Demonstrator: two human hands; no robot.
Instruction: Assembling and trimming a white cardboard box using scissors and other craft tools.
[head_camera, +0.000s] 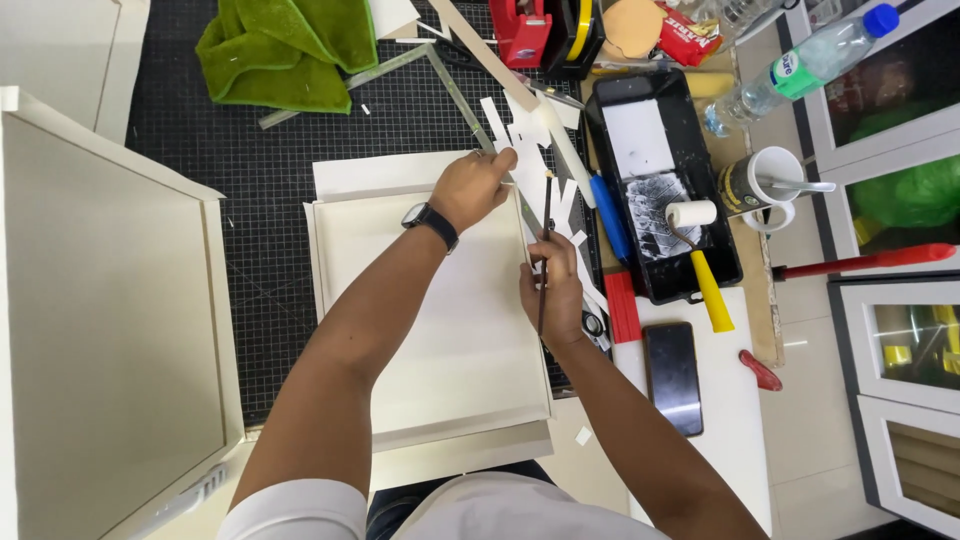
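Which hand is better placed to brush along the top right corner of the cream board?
Probably the right hand: its grip holds the thin brush, tip up near that corner of the cream board. The left hand presses down there, steadying.

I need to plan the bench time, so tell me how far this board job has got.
Done: the cream board lies flat on the black cutting mat, and white offcuts are piled by its top right corner. In hand: the left hand presses that corner while the right hand holds a thin brush along the right edge. Left: the roller rests unused in its black tray.
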